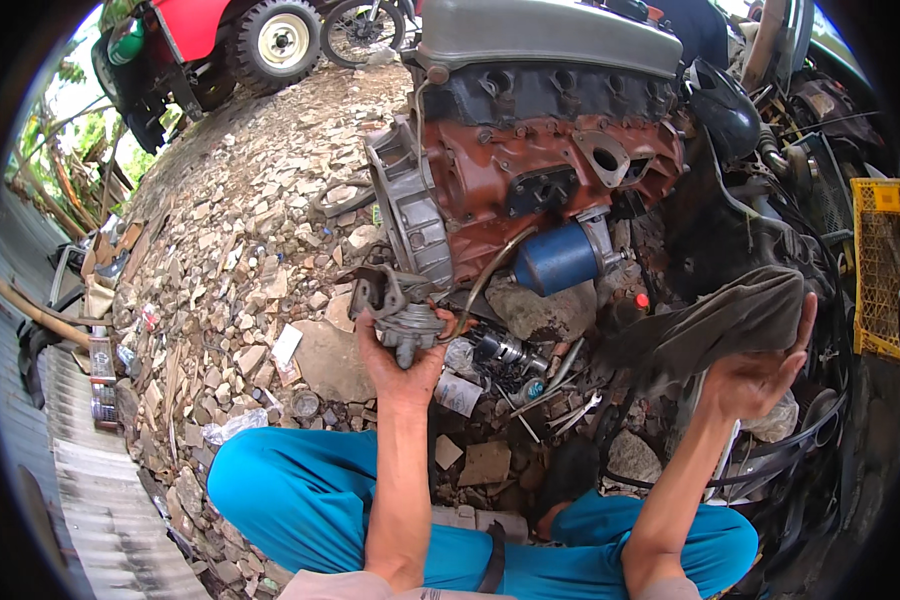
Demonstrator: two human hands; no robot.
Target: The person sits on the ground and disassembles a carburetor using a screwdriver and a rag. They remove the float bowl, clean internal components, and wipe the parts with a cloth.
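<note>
My left hand (398, 362) grips a grey cast-metal part (395, 310) with a flanged bracket, just left of the engine's lower front. My right hand (760, 375) holds a dark, dirty rag (705, 320) that hangs across its fingers toward the left. The engine block (500, 170), rust-red with a grey top cover (550, 35), stands ahead of me with a blue cylindrical filter (555, 260) on its lower side. Beneath it lie a black-and-silver cylinder (510, 355), wrenches (580, 410) and a small red cap (642, 301).
Gravel and broken stone (240, 300) surround my crossed legs. Corrugated sheeting (90, 480) runs along the left. A yellow crate (875, 270) and dark car parts crowd the right. A red vehicle (210, 25) and a bicycle-like wheel (360, 30) stand at the back.
</note>
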